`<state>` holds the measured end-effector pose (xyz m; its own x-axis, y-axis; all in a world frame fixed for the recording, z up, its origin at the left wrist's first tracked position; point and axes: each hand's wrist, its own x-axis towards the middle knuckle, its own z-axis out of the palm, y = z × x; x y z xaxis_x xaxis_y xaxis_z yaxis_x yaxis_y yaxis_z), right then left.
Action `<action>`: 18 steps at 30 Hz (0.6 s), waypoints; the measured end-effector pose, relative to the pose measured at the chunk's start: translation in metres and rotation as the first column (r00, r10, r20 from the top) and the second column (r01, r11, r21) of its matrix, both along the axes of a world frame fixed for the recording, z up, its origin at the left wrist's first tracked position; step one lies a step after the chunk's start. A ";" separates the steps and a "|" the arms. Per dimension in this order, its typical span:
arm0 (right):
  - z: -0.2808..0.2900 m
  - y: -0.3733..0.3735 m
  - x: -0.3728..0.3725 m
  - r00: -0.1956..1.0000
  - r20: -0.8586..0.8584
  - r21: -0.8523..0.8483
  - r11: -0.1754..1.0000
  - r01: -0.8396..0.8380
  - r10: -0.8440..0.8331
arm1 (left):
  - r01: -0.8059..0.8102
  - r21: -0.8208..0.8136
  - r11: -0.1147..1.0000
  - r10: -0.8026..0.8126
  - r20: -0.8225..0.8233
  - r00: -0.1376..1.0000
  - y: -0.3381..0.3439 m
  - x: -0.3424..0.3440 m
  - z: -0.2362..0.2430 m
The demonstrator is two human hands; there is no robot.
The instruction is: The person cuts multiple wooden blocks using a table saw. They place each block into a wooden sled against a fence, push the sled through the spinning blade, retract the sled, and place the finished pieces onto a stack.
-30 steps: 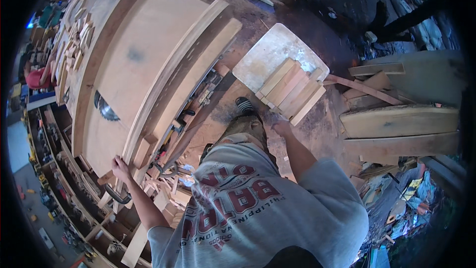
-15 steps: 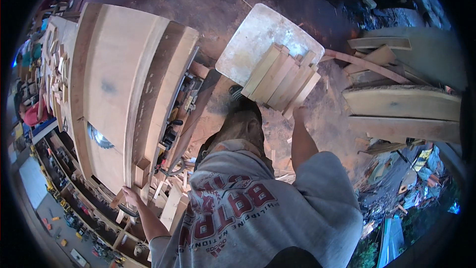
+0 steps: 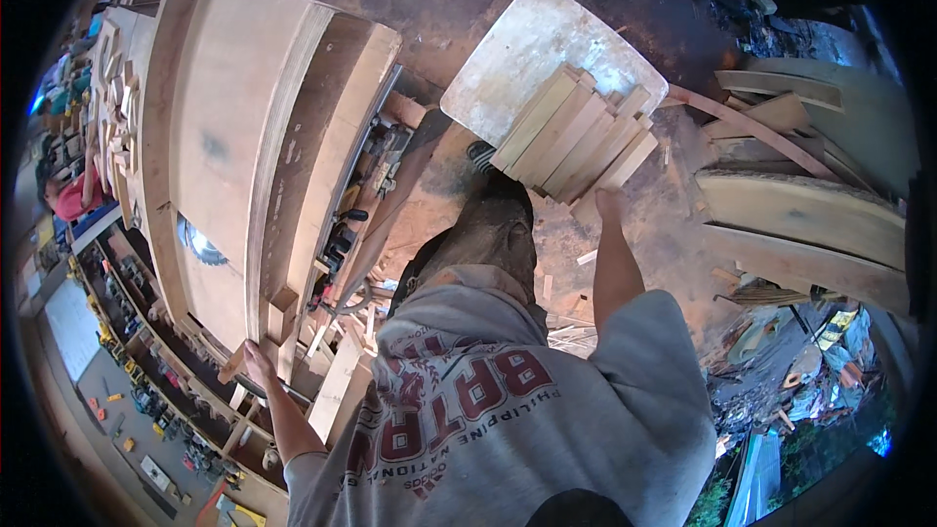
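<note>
My right hand point(image 3: 610, 203) is closed at the near end of a light wooden strip point(image 3: 627, 162), the outermost of a row. The other wooden strips point(image 3: 561, 132) lie side by side on a worn white square-topped stool point(image 3: 498, 59) and overhang its near edge. On the left, my left hand point(image 3: 258, 363) grips the near end of a long wooden saw sled point(image 3: 229, 78), below a small wood block point(image 3: 282, 314). A round toothed saw blade point(image 3: 200, 242) shows through the sled, ahead of that hand. The fingertips of both hands are partly hidden.
Clamps point(image 3: 342, 239) line the saw table's right side. Small wood offcuts point(image 3: 119, 117) lie at far left, above compartmented shelves point(image 3: 185, 385) of tools. Stacked boards point(image 3: 800, 215) stand at right. A cluttered heap point(image 3: 810, 351) lies below them. Scraps and sawdust cover the floor.
The view has shifted, so the stool and strips sit higher and farther right. My right hand stays at the strip's near end, and my left hand stays at the sled's end.
</note>
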<state>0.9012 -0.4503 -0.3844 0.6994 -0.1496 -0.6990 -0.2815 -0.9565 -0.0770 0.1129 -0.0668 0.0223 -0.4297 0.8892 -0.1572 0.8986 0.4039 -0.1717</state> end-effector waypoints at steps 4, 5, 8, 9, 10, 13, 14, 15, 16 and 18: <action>0.027 -0.038 0.013 0.947 -0.073 0.463 0.830 0.311 -0.314 | 0.072 0.266 0.961 -0.083 0.029 0.996 0.001 0.037 -0.022; 0.052 -0.012 0.003 0.911 -0.215 0.581 0.703 0.409 -0.352 | 0.109 0.506 0.855 -0.124 -0.004 0.992 -0.010 0.040 -0.016; 0.181 0.053 0.002 0.789 -0.495 0.689 0.390 0.611 -0.364 | 0.231 0.710 0.665 -0.455 0.141 0.879 -0.036 0.150 -0.021; 0.203 0.069 0.001 0.765 -0.588 0.713 0.277 0.644 -0.264 | 0.157 0.667 0.728 -0.444 0.285 0.850 -0.048 0.201 -0.025; 0.223 0.088 -0.001 0.734 -0.664 0.715 0.163 0.680 -0.145 | 0.049 0.628 0.777 -0.523 0.600 0.606 -0.058 0.266 -0.023; 0.299 0.175 -0.033 0.752 -0.645 0.764 0.124 0.633 0.136 | 0.375 0.553 0.744 -0.663 0.678 0.316 -0.075 0.350 0.004; 0.321 0.194 -0.047 0.750 -0.633 0.774 0.122 0.621 0.193 | 0.411 0.445 0.796 -0.560 0.800 0.217 -0.077 0.368 0.012; 0.339 0.211 -0.061 0.747 -0.609 0.788 0.096 0.608 0.266 | 0.425 0.418 0.803 -0.515 0.845 0.142 -0.078 0.381 0.025; 0.354 0.225 -0.073 0.747 -0.578 0.803 0.066 0.592 0.329 | 0.446 0.395 0.803 -0.465 0.883 0.055 -0.077 0.389 0.034; 0.377 0.252 -0.104 0.681 -0.529 0.808 0.056 0.587 0.506 | 0.413 0.353 0.840 -0.349 0.933 -0.089 -0.072 0.379 0.042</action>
